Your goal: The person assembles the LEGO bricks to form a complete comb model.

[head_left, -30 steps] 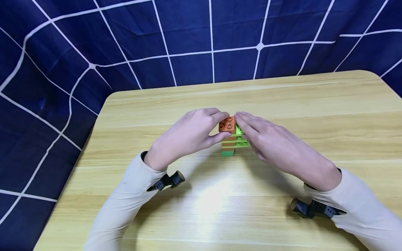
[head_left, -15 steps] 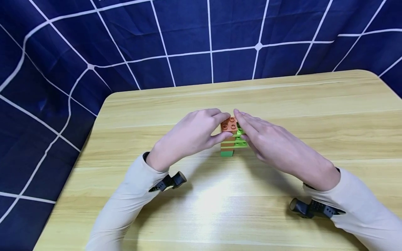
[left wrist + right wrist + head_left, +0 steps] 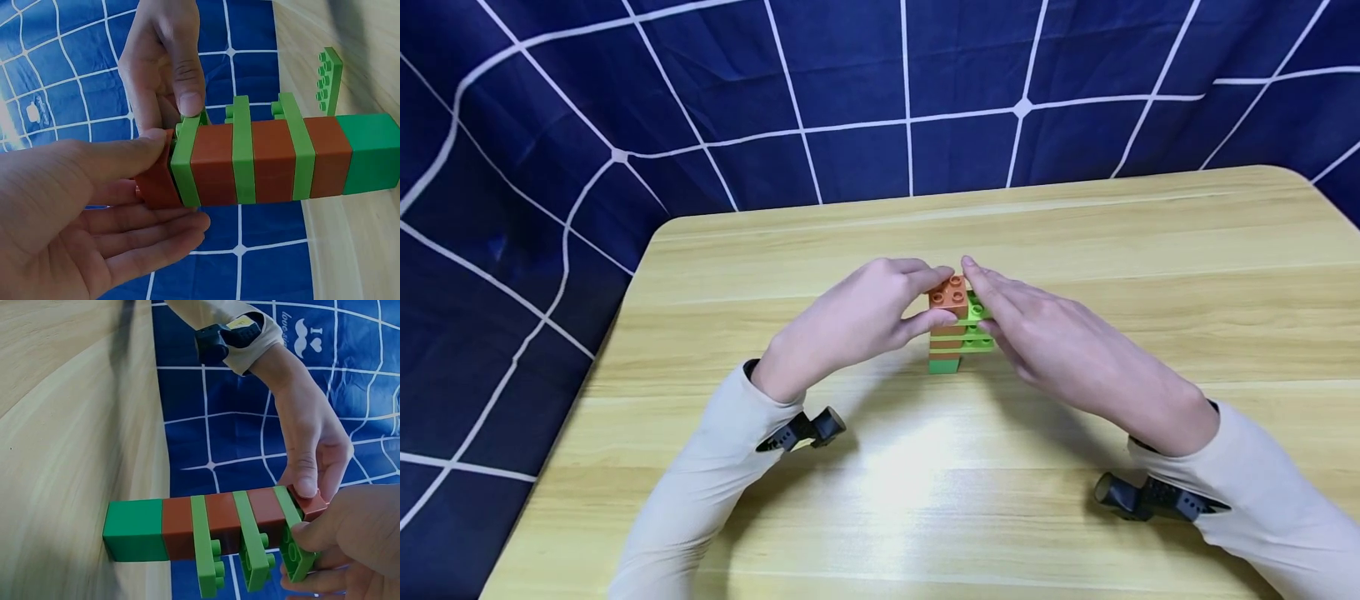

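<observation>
Head view shows a tower of toy blocks [image 3: 946, 331] standing upright on a pale wood bench [image 3: 760, 517], a little right of the middle, between two hands. From the bottom it runs green base block [image 3: 134, 530], then three brown blocks [image 3: 275, 161] alternating with three light green plates, and a brown top block [image 3: 949, 300]. The plates stick out to the right, their studs facing up. The left hand [image 3: 865, 312] pinches the top block between thumb and fingers; a thin gap shows beneath that block, which sits slightly tilted. The right hand [image 3: 1052, 342] grips the overhanging end of the uppermost plate [image 3: 185, 169], thumb above and fingers below. Left wrist view also shows a loose green plate [image 3: 330, 81] lying studs up on the bench, apart from the tower. Both arms wear pale sleeves [image 3: 700, 487], with a black camera [image 3: 805, 430] at each wrist. Blue cloth with white lines [image 3: 850, 92] hangs along the far and left sides.
</observation>
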`<state>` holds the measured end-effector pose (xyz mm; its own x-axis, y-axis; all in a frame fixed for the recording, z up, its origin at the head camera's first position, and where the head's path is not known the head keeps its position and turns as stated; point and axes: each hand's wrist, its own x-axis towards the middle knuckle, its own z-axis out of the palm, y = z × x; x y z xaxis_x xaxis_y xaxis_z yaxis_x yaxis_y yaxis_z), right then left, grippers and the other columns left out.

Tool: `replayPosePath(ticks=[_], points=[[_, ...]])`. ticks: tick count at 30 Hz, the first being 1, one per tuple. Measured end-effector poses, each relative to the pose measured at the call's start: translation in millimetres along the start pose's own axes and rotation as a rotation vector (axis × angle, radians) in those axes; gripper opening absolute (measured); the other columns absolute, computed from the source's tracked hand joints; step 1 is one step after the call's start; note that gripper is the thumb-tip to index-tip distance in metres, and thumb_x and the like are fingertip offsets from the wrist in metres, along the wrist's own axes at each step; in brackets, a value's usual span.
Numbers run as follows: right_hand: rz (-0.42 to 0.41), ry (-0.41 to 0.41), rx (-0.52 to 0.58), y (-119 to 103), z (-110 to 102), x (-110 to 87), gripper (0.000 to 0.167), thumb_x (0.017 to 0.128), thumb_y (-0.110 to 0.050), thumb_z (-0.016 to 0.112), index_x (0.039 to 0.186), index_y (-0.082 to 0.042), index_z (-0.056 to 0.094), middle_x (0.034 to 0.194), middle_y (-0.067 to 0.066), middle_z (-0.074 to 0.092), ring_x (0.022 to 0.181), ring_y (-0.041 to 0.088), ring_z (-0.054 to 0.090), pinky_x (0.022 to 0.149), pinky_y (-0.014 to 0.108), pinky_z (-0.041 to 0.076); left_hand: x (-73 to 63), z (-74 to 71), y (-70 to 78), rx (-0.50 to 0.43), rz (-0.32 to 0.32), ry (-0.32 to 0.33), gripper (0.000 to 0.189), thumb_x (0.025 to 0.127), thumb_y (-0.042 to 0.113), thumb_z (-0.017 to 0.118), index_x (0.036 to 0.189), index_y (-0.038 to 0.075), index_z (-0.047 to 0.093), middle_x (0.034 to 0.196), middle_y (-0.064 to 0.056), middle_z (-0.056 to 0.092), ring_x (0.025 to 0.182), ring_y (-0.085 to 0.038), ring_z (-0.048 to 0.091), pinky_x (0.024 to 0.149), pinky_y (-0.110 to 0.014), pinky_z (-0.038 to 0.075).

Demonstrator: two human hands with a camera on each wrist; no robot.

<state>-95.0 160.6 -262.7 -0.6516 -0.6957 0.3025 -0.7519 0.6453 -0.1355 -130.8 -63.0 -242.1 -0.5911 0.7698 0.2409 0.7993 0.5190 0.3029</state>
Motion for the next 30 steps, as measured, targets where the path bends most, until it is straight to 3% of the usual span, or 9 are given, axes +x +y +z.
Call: replayPosePath(ticks=[7, 13, 18, 21, 26, 30], points=[[-0.024, 0.02, 0.003, 0.4, -0.6, 0.6, 0.071, 0.087, 0.004, 0.065, 0.148, 0.004, 0.028, 0.137, 0.028, 0.05, 0.117, 0.044, 0.055, 0.089, 0.056, 0.051, -6.5, -0.2, -4.8, -0.103, -0.079, -0.005, 0.057, 0.097, 0.034, 0.059, 0.137, -0.006, 0.049, 0.121, -0.013, 0.065, 0.113, -0.019, 0.061, 0.101, -0.026, 0.046], [-0.061, 0.053, 0.01, 1.4, 0.6, 0.4, 0.074, 0.089, -0.001, 0.065, 0.15, 0.002, 0.025, 0.136, 0.027, 0.051, 0.115, 0.043, 0.057, 0.091, 0.056, 0.05, -8.9, 1.1, -5.4, -0.137, -0.117, -0.01, 0.047, 0.103, 0.03, 0.047, 0.135, -0.004, 0.052, 0.126, -0.014, 0.063, 0.118, -0.02, 0.058, 0.104, -0.028, 0.044], [-0.071, 0.068, 0.028, 2.7, 0.9, -0.6, 0.055, 0.104, -0.024, 0.044, 0.151, -0.001, 0.025, 0.136, 0.026, 0.051, 0.115, 0.043, 0.057, 0.093, 0.057, 0.048, -8.9, 3.9, -5.5, -0.136, -0.128, -0.013, 0.043, 0.104, 0.03, 0.045, 0.131, -0.002, 0.056, 0.125, -0.012, 0.063, 0.119, -0.019, 0.058, 0.104, -0.028, 0.044], [-0.067, 0.074, 0.036, 3.0, 0.8, 0.2, 0.056, 0.106, -0.035, 0.033, 0.149, 0.001, 0.028, 0.134, 0.027, 0.053, 0.115, 0.043, 0.057, 0.095, 0.057, 0.048, -9.0, 4.8, -5.1, -0.123, -0.117, 0.0, 0.043, 0.104, 0.029, 0.046, 0.131, -0.002, 0.056, 0.124, -0.013, 0.064, 0.117, -0.02, 0.059, 0.103, -0.028, 0.045], [-0.057, 0.076, 0.023, 1.8, 1.1, 3.8, 0.056, 0.106, -0.034, 0.036, 0.142, 0.008, 0.036, 0.131, 0.027, 0.055, 0.113, 0.042, 0.058, 0.095, 0.054, 0.048, -8.9, 6.3, -2.4, -0.079, -0.111, -0.001, 0.042, 0.104, 0.028, 0.045, 0.131, -0.003, 0.055, 0.121, -0.014, 0.065, 0.115, -0.021, 0.06, 0.101, -0.029, 0.047], [-0.01, 0.077, -0.001, 1.0, -0.2, 8.8, 0.051, 0.104, -0.03, 0.045, 0.134, 0.011, 0.045, 0.128, 0.026, 0.057, 0.114, 0.041, 0.058, 0.096, 0.054, 0.048, -8.3, 7.2, 1.0, -0.039, -0.144, -0.032, 0.048, 0.105, 0.031, 0.041, 0.135, -0.004, 0.051, 0.128, -0.016, 0.061, 0.119, -0.023, 0.058, 0.103, -0.03, 0.046]])
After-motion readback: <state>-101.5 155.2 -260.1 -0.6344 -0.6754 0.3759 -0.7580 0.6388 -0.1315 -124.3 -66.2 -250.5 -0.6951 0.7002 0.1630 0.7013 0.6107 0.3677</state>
